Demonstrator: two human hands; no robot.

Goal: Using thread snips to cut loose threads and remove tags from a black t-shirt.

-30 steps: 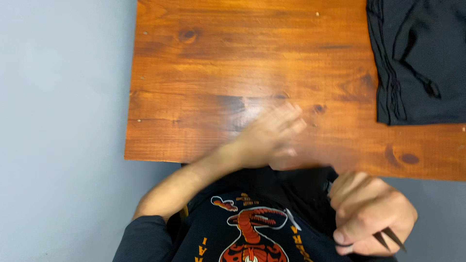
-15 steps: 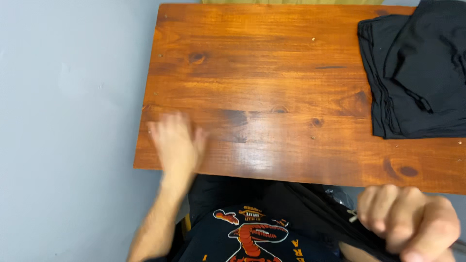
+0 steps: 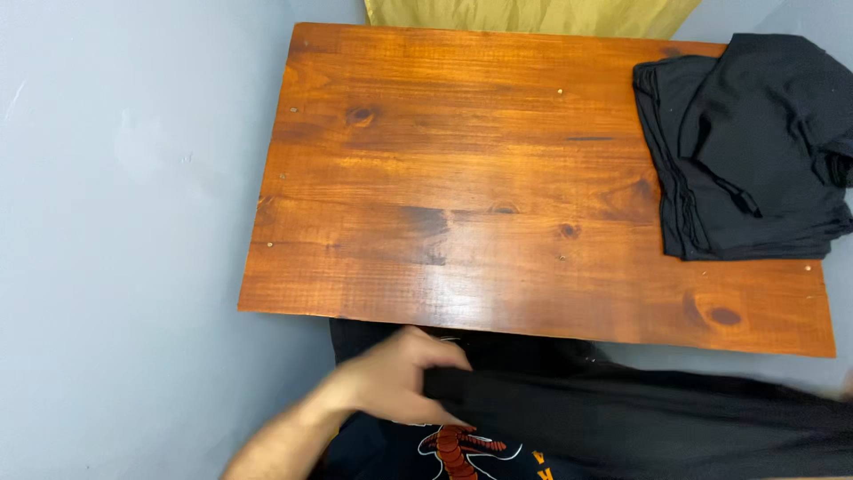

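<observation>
The head camera looks straight down on a wooden table (image 3: pixel 462 178), reddish brown with dark knots and a glossy patch near its front edge. The table stands on a pale grey floor (image 3: pixel 115 222).

Below the front edge of the table, the left hand (image 3: pixel 400 378) is closed around one end of a black garment (image 3: pixel 622 418). The thumb lies on top and the fingers curl under the folded edge, so the cloth is pinched between them. The garment stretches from that hand as a long dark band toward the right edge of the picture, held off the table and just in front of it, over the person's lap. The forearm (image 3: pixel 275 444) comes in from the lower left.

Beneath the stretched cloth a black shirt with a red and white printed figure (image 3: pixel 462 449) shows at the bottom of the picture.

The right hand (image 3: pixel 846 384) is only a blurred sliver at the far right edge, beside the other end of the garment. I cannot tell whether its fingers are closed or spread.

On the far right corner of the table lies a stack of folded black clothes (image 3: pixel 746 151), well apart from the hands. Beyond the far edge of the table a strip of yellow fabric (image 3: pixel 533 16) shows.
</observation>
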